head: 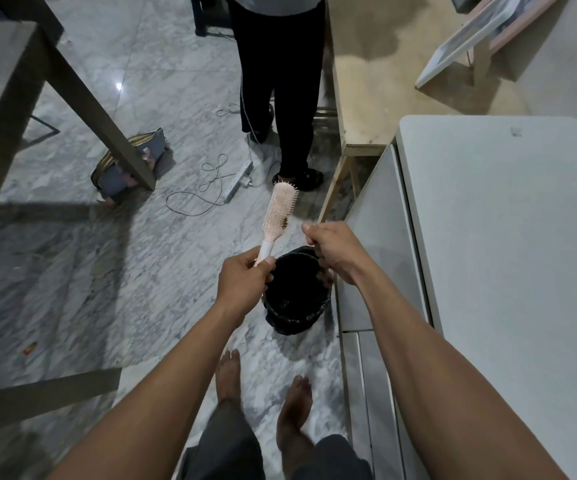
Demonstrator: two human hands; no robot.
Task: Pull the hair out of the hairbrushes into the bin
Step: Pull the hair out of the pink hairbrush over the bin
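Observation:
A pale pink hairbrush (279,209) points up and away, bristles facing me, with a dark tuft of hair near the lower right of its head. My left hand (245,278) grips the white handle. My right hand (328,251) is just right of the brush with fingers pinched together; thin strands seem to run from the fingertips, but they are too fine to be sure. Below both hands a small bin (295,303) lined with a black bag stands on the marble floor.
A person in dark trousers (282,81) stands beyond the bin. A white power strip (240,180) and loose cable lie on the floor to the left. A grey table leg (86,102) and bag (129,164) sit left; a white cabinet (488,254) stands right. My bare feet (263,393) are near.

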